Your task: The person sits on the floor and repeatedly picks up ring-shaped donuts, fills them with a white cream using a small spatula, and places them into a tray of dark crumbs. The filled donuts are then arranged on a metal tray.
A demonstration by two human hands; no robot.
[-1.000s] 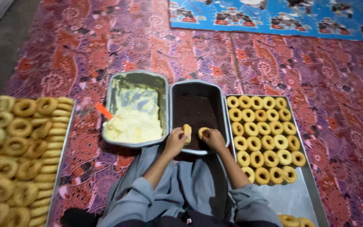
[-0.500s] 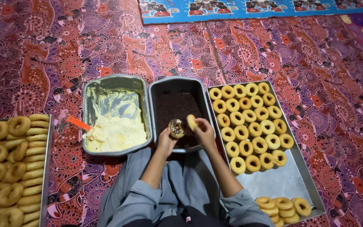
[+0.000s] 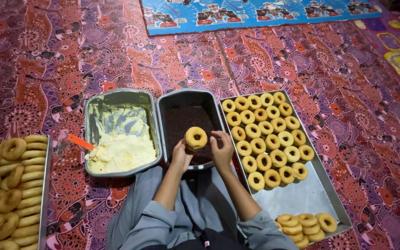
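Work looks partly done, going by how the trays lie. Both hands hold one ring (image 3: pixel 196 137) up over the dark tin (image 3: pixel 188 125). Left hand (image 3: pixel 180 156) pinches it from the 7 o'clock side, and right hand (image 3: pixel 221 149) pinches it from the 4 o'clock side. Fingers are curled, not wide open.

Right tray (image 3: pixel 302 196) sits at 3 o'clock of the hands. It has neat rows of filled rings (image 3: pixel 267 136) on its far half. I count about twenty-three, so that much looks done. A bare patch of tray is left at the near end, and a small stack of plain rings (image 3: pixel 304 224) sits in the near corner at 5 o'clock.

Left tray (image 3: pixel 46 194) at 9 o'clock is packed full of plain rings (image 3: pixel 5 185), so a lot looks left to do.

Dark tin holds something brown and crumbly; I cannot tell what. Grey tin (image 3: pixel 119 95) at 10 o'clock holds pale cream (image 3: pixel 121 153) in its near half, with smears on the far half and an orange scraper (image 3: pixel 80 142) stuck in
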